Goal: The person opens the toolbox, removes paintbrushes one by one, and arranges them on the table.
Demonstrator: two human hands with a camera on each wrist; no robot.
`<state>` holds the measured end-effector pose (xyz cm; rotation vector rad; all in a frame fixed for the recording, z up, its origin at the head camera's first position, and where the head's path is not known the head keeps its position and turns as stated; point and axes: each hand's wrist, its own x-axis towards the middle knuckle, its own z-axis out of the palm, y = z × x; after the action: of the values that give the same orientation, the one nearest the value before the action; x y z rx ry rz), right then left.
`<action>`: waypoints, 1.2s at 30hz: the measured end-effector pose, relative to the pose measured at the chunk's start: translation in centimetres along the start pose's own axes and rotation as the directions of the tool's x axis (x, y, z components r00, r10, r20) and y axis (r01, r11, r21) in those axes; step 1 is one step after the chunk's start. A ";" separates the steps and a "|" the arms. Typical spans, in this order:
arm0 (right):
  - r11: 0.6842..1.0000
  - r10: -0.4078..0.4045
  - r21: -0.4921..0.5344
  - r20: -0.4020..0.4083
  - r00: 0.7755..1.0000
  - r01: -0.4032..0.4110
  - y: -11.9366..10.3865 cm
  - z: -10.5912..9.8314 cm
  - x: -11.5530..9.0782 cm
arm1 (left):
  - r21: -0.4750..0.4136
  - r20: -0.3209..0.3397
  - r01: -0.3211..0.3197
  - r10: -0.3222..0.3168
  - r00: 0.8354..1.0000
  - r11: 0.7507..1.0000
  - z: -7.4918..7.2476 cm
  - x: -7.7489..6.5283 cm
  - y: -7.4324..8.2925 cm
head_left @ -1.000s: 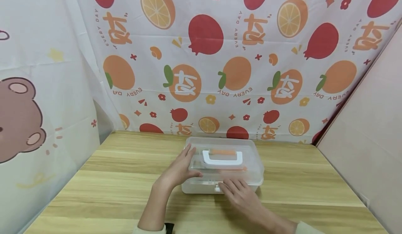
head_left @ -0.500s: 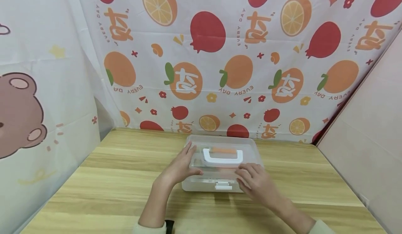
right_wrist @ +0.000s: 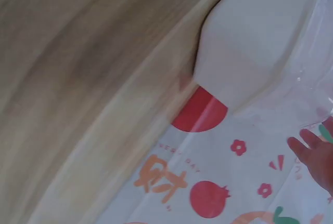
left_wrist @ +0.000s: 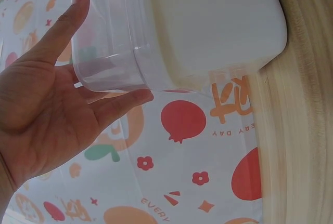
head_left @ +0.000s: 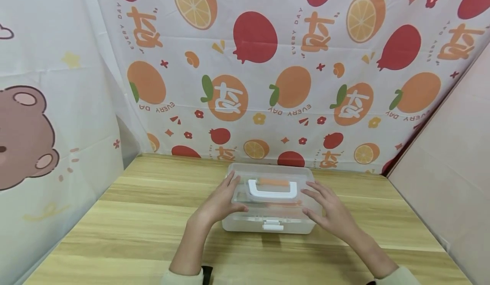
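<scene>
A translucent plastic storage box (head_left: 268,215) with a white carry handle (head_left: 273,195) on its lid stands on the table. Its white front latch (head_left: 273,225) lies flat against the front wall. My left hand (head_left: 218,202) touches the lid's left side, fingers spread and thumb toward the front; the left wrist view shows its fingers (left_wrist: 125,104) at the lid's edge. At the right end of the lid is my right hand (head_left: 331,210), its fingers extended over the edge. Only the fingers of that hand (right_wrist: 315,154) show in the right wrist view. An orange item (head_left: 272,182) shows through the lid.
The wood-grain table (head_left: 153,234) runs back to a fruit-patterned cloth (head_left: 256,76). A cloth with a bear print (head_left: 23,140) hangs on the left, and a pale panel (head_left: 451,170) borders the right side.
My right hand has left the front latch and moved right and back to the lid's right end, its fingers straightening. The left hand and the box have stayed nearly in place.
</scene>
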<state>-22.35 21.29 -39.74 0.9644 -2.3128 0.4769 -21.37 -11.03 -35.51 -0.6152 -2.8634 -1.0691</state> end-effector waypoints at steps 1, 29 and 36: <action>1.000 0.018 0.013 0.015 1.000 -0.018 0.1 0.0 -0.2 | 0.001 0.001 0.000 0.000 1.000 1.000 0.1 0.0 0.1; 0.996 0.033 0.083 0.061 0.998 -0.038 0.4 -0.2 -1.9 | -0.051 0.052 -0.010 0.013 0.999 0.999 -0.7 -0.9 0.2; 0.997 0.019 0.074 0.072 0.997 -0.025 0.5 -0.6 -1.8 | -0.077 -0.068 -0.008 0.003 0.998 0.997 -1.0 -0.4 -0.9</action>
<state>-21.45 22.87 -40.52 1.0071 -2.3860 0.5500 -21.46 -12.41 -35.37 -0.5781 -2.7727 -1.1809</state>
